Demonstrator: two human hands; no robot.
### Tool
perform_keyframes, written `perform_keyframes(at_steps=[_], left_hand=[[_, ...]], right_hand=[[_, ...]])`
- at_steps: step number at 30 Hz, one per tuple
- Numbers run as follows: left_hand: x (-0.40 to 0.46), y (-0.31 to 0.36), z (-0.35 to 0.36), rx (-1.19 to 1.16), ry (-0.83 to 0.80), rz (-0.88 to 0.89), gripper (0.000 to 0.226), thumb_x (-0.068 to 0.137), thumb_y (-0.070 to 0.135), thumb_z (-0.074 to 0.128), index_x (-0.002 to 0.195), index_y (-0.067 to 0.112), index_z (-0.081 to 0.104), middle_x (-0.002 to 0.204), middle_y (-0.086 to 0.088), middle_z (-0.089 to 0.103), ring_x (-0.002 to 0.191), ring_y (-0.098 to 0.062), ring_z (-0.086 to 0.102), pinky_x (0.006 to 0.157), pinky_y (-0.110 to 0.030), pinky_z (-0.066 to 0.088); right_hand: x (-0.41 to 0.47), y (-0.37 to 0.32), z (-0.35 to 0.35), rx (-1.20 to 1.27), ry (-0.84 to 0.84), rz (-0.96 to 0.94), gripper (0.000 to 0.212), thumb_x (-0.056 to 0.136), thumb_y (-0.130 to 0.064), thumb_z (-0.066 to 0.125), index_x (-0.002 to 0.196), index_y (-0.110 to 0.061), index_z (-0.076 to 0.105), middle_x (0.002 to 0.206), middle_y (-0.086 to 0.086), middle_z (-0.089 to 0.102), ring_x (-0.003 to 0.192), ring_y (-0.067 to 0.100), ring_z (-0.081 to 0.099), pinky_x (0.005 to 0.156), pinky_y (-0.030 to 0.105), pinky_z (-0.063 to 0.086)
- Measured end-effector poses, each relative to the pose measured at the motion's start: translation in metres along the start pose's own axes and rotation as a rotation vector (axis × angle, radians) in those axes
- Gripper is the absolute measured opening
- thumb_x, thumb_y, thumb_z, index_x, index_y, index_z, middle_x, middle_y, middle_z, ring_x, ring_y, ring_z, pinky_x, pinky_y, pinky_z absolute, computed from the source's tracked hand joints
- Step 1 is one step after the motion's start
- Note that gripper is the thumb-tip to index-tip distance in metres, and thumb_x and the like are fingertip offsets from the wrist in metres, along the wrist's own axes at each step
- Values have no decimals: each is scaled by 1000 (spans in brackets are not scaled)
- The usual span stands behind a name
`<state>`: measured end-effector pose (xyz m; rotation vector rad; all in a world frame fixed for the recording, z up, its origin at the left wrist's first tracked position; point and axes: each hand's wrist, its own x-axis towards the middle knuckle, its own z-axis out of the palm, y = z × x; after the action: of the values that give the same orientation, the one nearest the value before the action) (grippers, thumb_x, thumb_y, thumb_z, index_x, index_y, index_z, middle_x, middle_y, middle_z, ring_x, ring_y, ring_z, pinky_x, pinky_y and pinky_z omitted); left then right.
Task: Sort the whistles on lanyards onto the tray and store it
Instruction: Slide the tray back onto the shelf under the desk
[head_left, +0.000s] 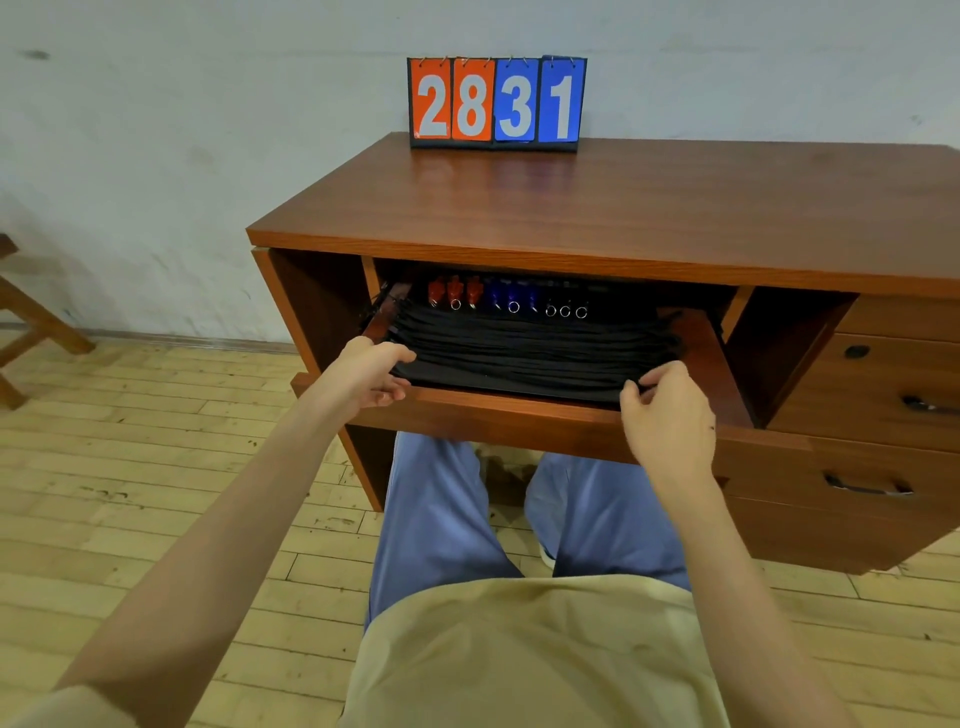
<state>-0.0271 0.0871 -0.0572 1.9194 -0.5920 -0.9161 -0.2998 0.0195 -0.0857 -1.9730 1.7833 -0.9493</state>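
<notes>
Tray (511, 378) in drawer (493, 413) — whistles (506, 297) behind lanyards (530, 345)

Both hands hold a black tray (519, 382) in the open drawer (493, 415), mid-frame: left hand (371, 371) and right hand (667, 415) grip its front corners.

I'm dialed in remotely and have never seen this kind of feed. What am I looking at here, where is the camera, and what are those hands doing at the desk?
There is no machine: a person's bare hands, filmed by one camera on their head, looking down. The left hand and right hand each grip a near corner of a black tray sitting in the desk's open drawer. On the tray lie red whistles, blue whistles and dark ones, barely visible in the shadow, with black lanyards laid toward you. A flip scoreboard reading 28 and 31 stands on the desk top.
</notes>
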Motion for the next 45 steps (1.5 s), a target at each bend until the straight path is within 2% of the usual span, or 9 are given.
perform_keyframes(at_steps=[5, 8, 13, 15, 18, 21, 24, 35, 45], left_hand=[[-9, -13, 10, 81, 78, 137, 52, 92, 13, 60, 137, 0, 39, 114, -23, 62, 65, -24, 69, 57, -28, 59], [-17, -28, 16, 166, 144, 244, 27, 89, 18, 57, 111, 3, 57, 94, -16, 70, 63, -23, 72, 73, -43, 60], [-32, -49, 25, 384, 313, 416, 21, 86, 26, 55, 94, 6, 56, 85, -11, 67, 75, -29, 67, 60, -39, 51], [-38, -54, 29, 434, 375, 477, 34, 87, 28, 58, 112, 5, 54, 108, -14, 60, 88, -32, 63, 61, -32, 42], [-47, -65, 39, 516, 498, 533, 82, 83, 36, 68, 142, -1, 26, 140, -21, 30, 118, -37, 44, 86, -38, 44], [-42, -72, 52, 513, 530, 513, 119, 74, 52, 74, 146, -11, 4, 150, -31, 11, 137, -43, 20, 112, -43, 27], [-27, -69, 66, 407, 444, 417, 138, 66, 64, 72, 144, -13, -11, 153, -33, -7, 145, -41, 0, 118, -42, 16], [33, -39, 88, 309, 434, 310, 157, 43, 85, 57, 142, -16, -11, 153, -35, -11, 145, -41, -6, 119, -44, 16], [82, -9, 101, 346, 403, 279, 154, 51, 81, 65, 142, -17, -11, 151, -36, -13, 144, -43, -9, 119, -39, 7]], right_hand=[[-11, 5, 22, -75, 269, -159, 25, 91, -25, 58, 107, -5, 58, 115, 19, 51, 108, 35, 45, 87, 40, 36], [-13, 10, 34, -126, 328, -189, 37, 92, -31, 56, 118, -5, 56, 132, 22, 46, 126, 39, 39, 97, 49, 33], [-17, 22, 53, -247, 268, -229, 58, 98, -44, 35, 138, -3, 43, 151, 26, 28, 143, 39, 20, 109, 56, 20], [-17, 23, 56, -312, 276, -239, 62, 99, -46, 32, 142, -3, 39, 153, 25, 23, 145, 37, 16, 110, 56, 17], [-13, 23, 58, -328, 259, -228, 64, 98, -48, 30, 145, -4, 35, 156, 23, 18, 147, 35, 11, 110, 56, 15], [-5, 23, 61, -333, 255, -231, 65, 98, -48, 29, 146, -4, 33, 157, 23, 16, 147, 34, 10, 110, 57, 14], [5, 22, 66, -333, 263, -237, 65, 98, -48, 30, 145, -4, 34, 157, 22, 17, 147, 34, 10, 111, 56, 14], [59, 21, 83, -342, 201, -257, 68, 99, -50, 25, 149, -5, 24, 158, 21, 9, 148, 32, 3, 113, 54, 10], [65, 23, 105, -324, 188, -49, 81, 98, -56, 29, 150, 3, 9, 155, 32, 0, 146, 42, -1, 116, 56, 8]])
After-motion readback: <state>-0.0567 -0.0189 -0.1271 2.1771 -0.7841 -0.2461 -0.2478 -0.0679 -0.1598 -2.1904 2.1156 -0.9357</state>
